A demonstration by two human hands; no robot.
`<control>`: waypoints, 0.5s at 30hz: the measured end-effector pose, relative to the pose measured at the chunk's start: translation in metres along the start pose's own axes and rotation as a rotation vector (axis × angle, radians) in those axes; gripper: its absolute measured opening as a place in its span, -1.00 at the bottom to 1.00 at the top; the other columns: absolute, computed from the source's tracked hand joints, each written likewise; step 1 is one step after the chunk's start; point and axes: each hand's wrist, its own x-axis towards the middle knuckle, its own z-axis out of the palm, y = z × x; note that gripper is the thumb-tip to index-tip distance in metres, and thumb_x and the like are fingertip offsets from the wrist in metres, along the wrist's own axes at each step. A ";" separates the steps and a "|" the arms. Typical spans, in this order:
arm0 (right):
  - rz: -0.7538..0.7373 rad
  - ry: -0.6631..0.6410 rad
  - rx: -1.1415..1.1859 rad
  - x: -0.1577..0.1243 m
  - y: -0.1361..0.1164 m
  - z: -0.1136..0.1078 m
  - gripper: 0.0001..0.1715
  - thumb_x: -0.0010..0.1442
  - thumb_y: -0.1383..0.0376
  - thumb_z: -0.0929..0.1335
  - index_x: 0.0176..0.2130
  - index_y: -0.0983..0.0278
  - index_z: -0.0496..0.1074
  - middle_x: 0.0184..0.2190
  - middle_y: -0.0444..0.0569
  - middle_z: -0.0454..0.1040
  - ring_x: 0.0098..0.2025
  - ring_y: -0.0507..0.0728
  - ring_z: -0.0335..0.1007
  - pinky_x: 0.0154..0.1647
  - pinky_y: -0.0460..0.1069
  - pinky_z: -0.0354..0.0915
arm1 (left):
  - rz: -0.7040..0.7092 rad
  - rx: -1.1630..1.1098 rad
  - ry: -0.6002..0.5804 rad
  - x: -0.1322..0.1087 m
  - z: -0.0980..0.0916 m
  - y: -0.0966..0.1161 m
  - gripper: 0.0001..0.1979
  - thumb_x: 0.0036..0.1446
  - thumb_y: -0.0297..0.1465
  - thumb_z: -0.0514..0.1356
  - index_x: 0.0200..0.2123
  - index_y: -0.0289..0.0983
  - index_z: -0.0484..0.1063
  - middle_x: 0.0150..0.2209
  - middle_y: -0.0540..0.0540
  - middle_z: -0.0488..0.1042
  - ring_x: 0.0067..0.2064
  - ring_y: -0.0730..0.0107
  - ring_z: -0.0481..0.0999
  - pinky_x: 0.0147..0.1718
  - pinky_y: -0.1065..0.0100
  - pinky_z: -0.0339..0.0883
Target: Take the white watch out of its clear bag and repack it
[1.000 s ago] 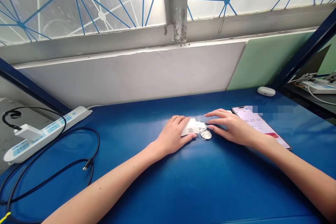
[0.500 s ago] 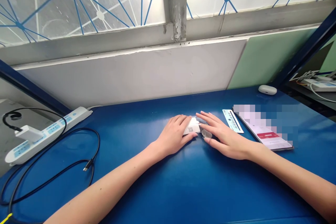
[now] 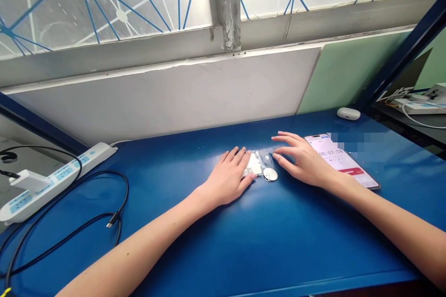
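Note:
My left hand [image 3: 228, 176] lies flat on the blue table, fingers stretched out over the left part of a small packet with shiny white and clear plastic [image 3: 256, 162]. What is inside the packet is hard to make out. Touching or just beside the packet's right side is a white round disc [image 3: 270, 175] with a tiny chain-like bit at its edge. My right hand [image 3: 299, 158] hovers to the right of these, fingers apart and slightly bent, holding nothing. Past its wrist lies a phone [image 3: 343, 160] with a timer on its lit screen.
A white power strip [image 3: 66, 176] with a plugged-in charger [image 3: 31, 181] runs along the left edge. Its black cable [image 3: 120, 185] loops over the table's left side. A white earbud case [image 3: 348, 113] sits at the back right. Behind the table stands a pale wall panel [image 3: 167, 97].
My right hand has lifted and moved right and back, off the packet, uncovering the disc. It now covers the spot of the blue-and-white card. My left hand stays put; the view has shifted slightly.

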 end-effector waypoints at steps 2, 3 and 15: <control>-0.033 -0.054 0.069 0.000 -0.003 0.001 -0.74 0.32 0.25 0.28 -0.19 0.24 0.56 0.05 0.12 0.51 0.26 0.36 0.24 0.20 0.30 0.29 | -0.001 0.005 0.008 0.000 0.000 0.000 -0.35 0.41 -0.04 -0.18 0.38 -0.33 0.00 0.40 -0.28 0.01 0.42 -0.02 -0.05 0.32 -0.05 -0.07; -0.047 -0.075 0.100 -0.001 -0.006 0.003 -0.74 0.32 0.24 0.28 -0.11 0.24 0.54 0.05 0.13 0.51 0.26 0.35 0.24 0.19 0.29 0.31 | -0.002 0.008 0.008 0.000 0.000 0.000 -0.35 0.41 -0.05 -0.18 0.37 -0.34 0.01 0.40 -0.29 0.02 0.42 -0.02 -0.03 0.32 -0.05 -0.06; -0.126 -0.178 0.176 -0.004 -0.019 0.013 -0.52 0.40 0.29 0.18 0.25 0.29 0.29 0.22 0.15 0.38 0.33 0.29 0.15 0.27 0.26 0.26 | 0.022 0.013 0.017 -0.001 0.002 0.000 -0.33 0.41 -0.08 -0.18 0.38 -0.44 -0.06 0.41 -0.34 -0.06 0.43 0.02 -0.09 0.34 0.03 -0.09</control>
